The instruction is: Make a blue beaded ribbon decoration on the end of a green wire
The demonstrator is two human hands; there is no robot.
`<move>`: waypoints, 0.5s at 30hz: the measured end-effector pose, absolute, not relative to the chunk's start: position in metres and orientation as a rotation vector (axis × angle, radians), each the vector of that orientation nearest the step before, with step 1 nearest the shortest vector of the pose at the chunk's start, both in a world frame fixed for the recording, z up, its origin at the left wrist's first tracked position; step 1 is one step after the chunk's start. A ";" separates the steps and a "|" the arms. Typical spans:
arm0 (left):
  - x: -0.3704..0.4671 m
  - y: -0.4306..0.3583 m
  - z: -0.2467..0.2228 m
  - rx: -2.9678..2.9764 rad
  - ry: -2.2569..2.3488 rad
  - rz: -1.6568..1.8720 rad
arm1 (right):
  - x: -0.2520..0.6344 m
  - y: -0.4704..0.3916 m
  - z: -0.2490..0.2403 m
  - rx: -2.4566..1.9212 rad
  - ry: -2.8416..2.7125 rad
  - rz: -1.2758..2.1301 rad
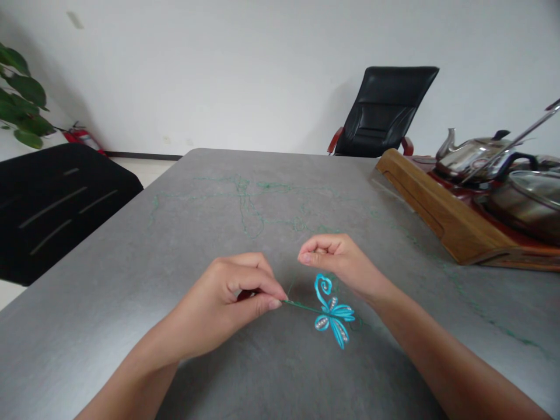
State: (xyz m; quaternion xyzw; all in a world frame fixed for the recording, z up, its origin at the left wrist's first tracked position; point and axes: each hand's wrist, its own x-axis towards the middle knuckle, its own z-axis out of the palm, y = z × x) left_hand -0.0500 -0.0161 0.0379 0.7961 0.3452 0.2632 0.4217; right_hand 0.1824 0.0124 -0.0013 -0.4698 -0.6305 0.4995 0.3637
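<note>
My left hand (245, 291) is closed in a pinch, thumb against forefinger, on the thin green stem (301, 305) of a turquoise flower-like ornament (335, 315). The ornament has looped petals with pearly beads and one curled tip, and it points to the right above the tabletop. From the left fingertips a fine green thread (290, 286) rises toward my right hand (328, 254). That hand is closed too, its fingertips together above the ornament and apart from it. The thread's end at the right fingers is too fine to follow clearly.
Loose green thread (245, 195) lies tangled across the grey table (210, 227) and along its right side. A wooden tea tray (420, 201) at the right bears a steel kettle (475, 154) and a pot (525, 198). Black chairs (389, 111) stand behind and at the left.
</note>
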 end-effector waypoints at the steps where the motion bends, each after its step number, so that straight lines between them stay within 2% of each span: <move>1: -0.051 -0.015 0.038 1.970 0.863 0.686 | 0.181 0.012 -0.005 -1.196 -1.574 1.365; 6: -0.053 -0.010 0.033 1.798 0.926 0.887 | 0.171 0.003 -0.019 -1.140 -1.244 1.750; 15: -0.052 -0.007 0.020 1.483 1.020 1.051 | 0.157 -0.027 -0.031 -0.918 -0.799 2.010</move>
